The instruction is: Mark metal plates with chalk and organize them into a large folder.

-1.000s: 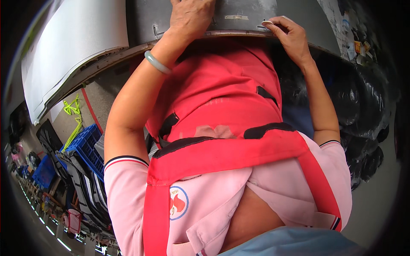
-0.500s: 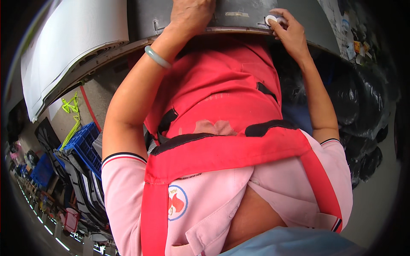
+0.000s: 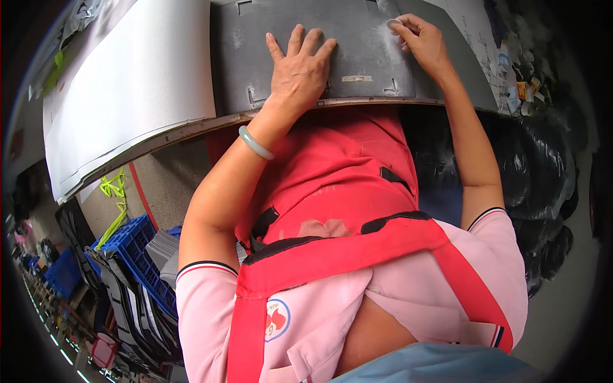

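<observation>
My left hand (image 3: 299,76) lies flat on a dark grey rectangular sheet (image 3: 357,54), its fingers spread. A pale bangle rings that wrist. At the right edge of the sheet, my right hand (image 3: 423,45) pinches a small white disc (image 3: 394,23), which looks like a piece of chalk. Whitish smudges show on the sheet near the disc. Angled slots are cut near the sheet's corners, and a strip of beige tape (image 3: 357,78) sits near its front edge. A larger dark sheet (image 3: 469,70) shows beneath it on the right.
On the table's left lies a thick white roll of sheet material (image 3: 140,70). Black plastic bags (image 3: 511,159) crowd the floor at right. Down on the left are a blue crate (image 3: 137,246) and black-and-white bundles (image 3: 131,300). My red apron (image 3: 332,166) touches the table's front edge.
The view has shifted, showing more of the tabletop. My right hand with the disc has moved up the sheet's right edge, away from the front corner. My left hand stays on the sheet.
</observation>
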Demonstrator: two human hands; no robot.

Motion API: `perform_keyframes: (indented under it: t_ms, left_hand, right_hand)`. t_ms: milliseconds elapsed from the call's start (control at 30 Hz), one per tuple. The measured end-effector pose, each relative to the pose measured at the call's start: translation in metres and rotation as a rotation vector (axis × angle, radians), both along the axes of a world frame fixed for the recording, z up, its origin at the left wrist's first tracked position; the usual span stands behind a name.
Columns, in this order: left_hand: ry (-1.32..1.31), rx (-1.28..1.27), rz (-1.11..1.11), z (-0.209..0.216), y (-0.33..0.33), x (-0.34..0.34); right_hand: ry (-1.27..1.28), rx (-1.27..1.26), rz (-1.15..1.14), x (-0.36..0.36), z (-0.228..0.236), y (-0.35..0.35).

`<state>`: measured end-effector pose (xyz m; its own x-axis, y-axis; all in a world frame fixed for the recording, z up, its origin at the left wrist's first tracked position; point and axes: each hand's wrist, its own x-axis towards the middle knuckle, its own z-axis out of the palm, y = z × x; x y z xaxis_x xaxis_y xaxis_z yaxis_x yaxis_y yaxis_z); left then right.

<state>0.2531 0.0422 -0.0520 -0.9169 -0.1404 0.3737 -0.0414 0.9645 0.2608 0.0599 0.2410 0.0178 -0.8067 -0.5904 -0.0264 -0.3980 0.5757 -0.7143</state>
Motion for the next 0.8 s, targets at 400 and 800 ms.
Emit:
perform_keyframes:
  t_ms: [400, 800]
  left_hand:
    - [-0.008, 0.044, 0.004, 0.007, 0.001, 0.002]
    - [0.01, 0.05, 0.019, 0.005, 0.002, 0.003]
  right_hand:
    - [0.505, 0.044, 0.275, -0.077, -0.029, -0.053]
    - [0.057, 0.026, -0.167, -0.057, -0.011, -0.058]
